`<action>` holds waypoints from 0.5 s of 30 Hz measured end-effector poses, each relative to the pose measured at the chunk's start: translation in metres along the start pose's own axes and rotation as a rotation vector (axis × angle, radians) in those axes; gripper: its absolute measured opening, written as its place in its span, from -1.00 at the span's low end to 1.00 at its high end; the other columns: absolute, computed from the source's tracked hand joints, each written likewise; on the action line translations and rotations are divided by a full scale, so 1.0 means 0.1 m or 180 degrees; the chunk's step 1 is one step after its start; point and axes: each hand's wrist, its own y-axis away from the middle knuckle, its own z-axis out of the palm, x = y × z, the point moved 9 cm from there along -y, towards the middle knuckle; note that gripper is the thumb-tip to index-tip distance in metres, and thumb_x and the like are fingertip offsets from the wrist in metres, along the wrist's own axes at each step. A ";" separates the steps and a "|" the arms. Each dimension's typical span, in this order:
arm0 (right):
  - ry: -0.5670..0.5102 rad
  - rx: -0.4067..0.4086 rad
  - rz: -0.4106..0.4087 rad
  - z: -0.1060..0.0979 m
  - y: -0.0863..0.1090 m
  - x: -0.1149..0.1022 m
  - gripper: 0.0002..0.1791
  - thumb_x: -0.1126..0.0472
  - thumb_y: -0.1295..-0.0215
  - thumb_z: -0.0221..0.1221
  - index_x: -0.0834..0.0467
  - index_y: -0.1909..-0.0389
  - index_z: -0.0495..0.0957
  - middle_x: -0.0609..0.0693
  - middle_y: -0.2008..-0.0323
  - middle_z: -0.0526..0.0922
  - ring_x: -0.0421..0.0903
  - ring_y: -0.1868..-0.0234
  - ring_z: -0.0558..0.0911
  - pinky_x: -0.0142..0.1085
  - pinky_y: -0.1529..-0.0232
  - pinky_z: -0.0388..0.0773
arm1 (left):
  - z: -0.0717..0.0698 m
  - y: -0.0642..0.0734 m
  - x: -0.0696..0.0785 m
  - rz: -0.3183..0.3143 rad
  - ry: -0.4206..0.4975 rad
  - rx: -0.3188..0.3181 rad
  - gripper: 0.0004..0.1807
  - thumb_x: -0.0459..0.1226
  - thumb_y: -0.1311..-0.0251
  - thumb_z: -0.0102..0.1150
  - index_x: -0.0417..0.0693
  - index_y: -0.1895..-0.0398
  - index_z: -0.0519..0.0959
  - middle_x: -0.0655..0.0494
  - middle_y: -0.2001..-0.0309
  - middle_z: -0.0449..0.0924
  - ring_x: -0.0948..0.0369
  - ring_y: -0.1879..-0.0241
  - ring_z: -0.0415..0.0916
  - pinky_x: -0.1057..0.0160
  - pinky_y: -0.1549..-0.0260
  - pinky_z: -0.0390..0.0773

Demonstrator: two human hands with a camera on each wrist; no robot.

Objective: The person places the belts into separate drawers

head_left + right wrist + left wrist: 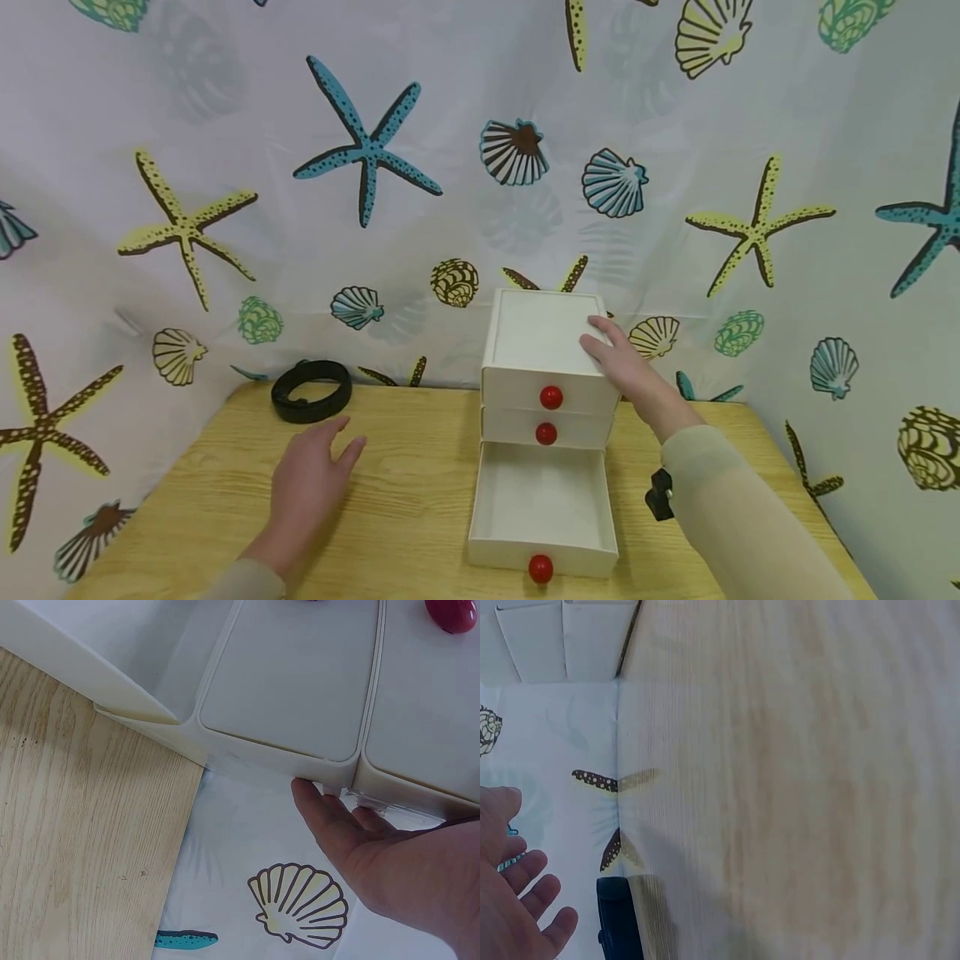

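A white drawer cabinet [547, 329] with red knobs stands at the back of the table, right of centre. Its bottom drawer [542, 492] is pulled out and holds nothing visible; the upper two drawers are closed. My right hand [630, 367] rests against the cabinet's upper right edge, with some digits on the top. In the right wrist view, the fingers [330, 814] of that hand touch the side wall. Above the table at left, my left hand [311, 479] hovers with relaxed fingers and holds nothing. Nearest to it lies a black ring-shaped object [311, 392].
The wooden table [405, 500] carries the cabinet and the ring. A white curtain [450, 100] printed with starfish and shells hangs behind and along both sides. A small black device [660, 495] sits at the right sleeve.
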 end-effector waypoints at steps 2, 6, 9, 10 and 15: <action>-0.0007 0.0001 -0.0006 0.00 0.00 0.00 -0.23 -0.24 -0.78 -0.11 -0.19 -0.83 -0.10 0.18 -0.80 -0.22 0.36 -0.73 -0.03 0.45 -0.59 0.02 | -0.01 -0.05 -0.03 0.0039 -0.0018 0.0080 -0.43 -0.06 -0.59 0.33 -0.29 -0.42 0.60 -0.37 -0.35 0.60 -0.39 -0.32 0.51 -0.43 -0.23 0.51; -0.0007 0.0012 0.0020 -0.01 -0.01 0.02 -0.23 -0.24 -0.77 -0.10 -0.21 -0.83 -0.10 0.20 -0.80 -0.19 0.38 -0.69 0.06 0.44 -0.56 0.12 | -0.05 -0.12 -0.07 0.0171 -0.0076 0.0283 -0.44 -0.09 -0.55 0.37 -0.33 -0.37 0.62 -0.42 -0.31 0.59 -0.43 -0.28 0.50 -0.45 -0.24 0.48; -0.0024 0.0021 0.0019 -0.01 -0.02 0.03 -0.23 -0.24 -0.77 -0.09 -0.21 -0.83 -0.09 0.21 -0.79 -0.17 0.37 -0.67 0.10 0.41 -0.55 0.17 | -0.07 -0.18 -0.11 0.0278 -0.0110 0.0422 -0.46 -0.13 -0.51 0.42 -0.35 -0.34 0.63 -0.45 -0.27 0.61 -0.45 -0.24 0.53 -0.49 -0.20 0.48; -0.0034 0.0028 0.0015 -0.01 -0.02 0.03 -0.23 -0.24 -0.77 -0.09 -0.21 -0.83 -0.09 0.21 -0.79 -0.17 0.37 -0.67 0.12 0.41 -0.55 0.19 | -0.08 -0.20 -0.11 0.0312 -0.0121 0.0459 -0.46 -0.14 -0.50 0.43 -0.35 -0.33 0.64 -0.46 -0.26 0.61 -0.46 -0.23 0.53 -0.51 -0.17 0.49; -0.0034 0.0022 -0.0004 -0.01 -0.03 0.04 -0.23 -0.24 -0.77 -0.09 -0.21 -0.83 -0.09 0.19 -0.80 -0.19 0.37 -0.70 0.04 0.44 -0.57 0.10 | -0.09 -0.29 -0.20 0.0381 -0.0215 0.0552 -0.47 -0.14 -0.46 0.47 -0.34 -0.30 0.66 -0.44 -0.21 0.65 -0.46 -0.17 0.57 -0.52 -0.07 0.52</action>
